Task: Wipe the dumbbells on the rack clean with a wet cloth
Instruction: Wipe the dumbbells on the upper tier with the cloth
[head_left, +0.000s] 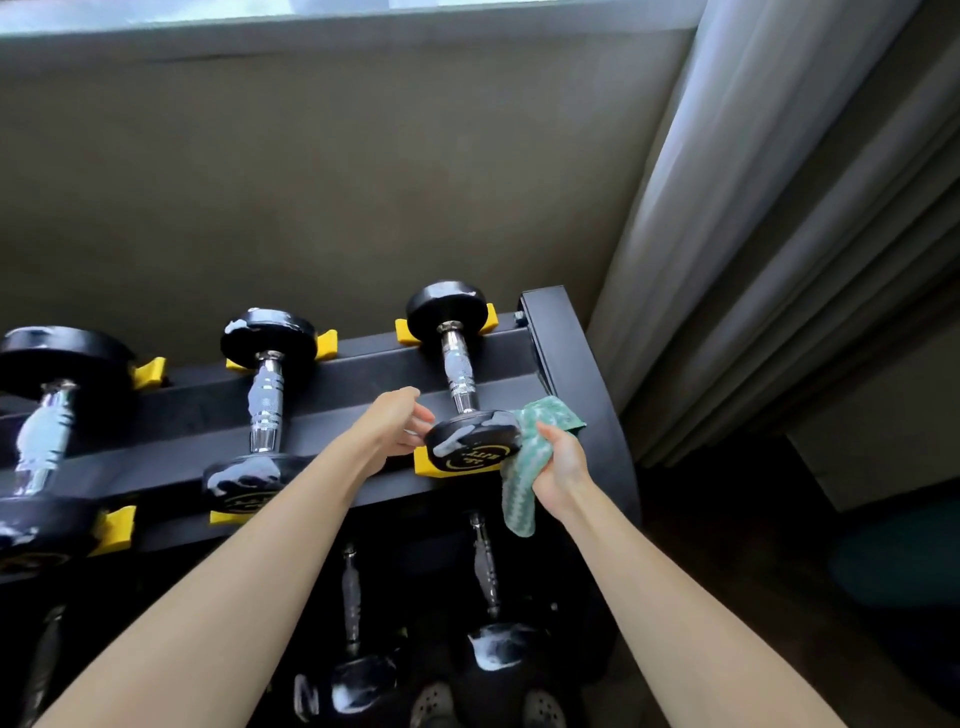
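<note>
Three black dumbbells with chrome handles lie on the top tier of a black rack (566, 364) in yellow cradles. White foam smears show on them. At the rightmost dumbbell (460, 374), my left hand (397, 423) touches the left side of its near head (475, 439) with loosely curled fingers. My right hand (558, 465) grips a green patterned cloth (524, 467) pressed against the right side of that head; the cloth's tail hangs down. The middle dumbbell (267, 400) and left dumbbell (44, 431) sit untouched.
More foam-streaked dumbbells (485, 597) lie on a lower tier under my arms. A beige wall rises behind the rack and grey curtains (779, 208) hang to the right. Shoes (436, 701) show at the bottom edge.
</note>
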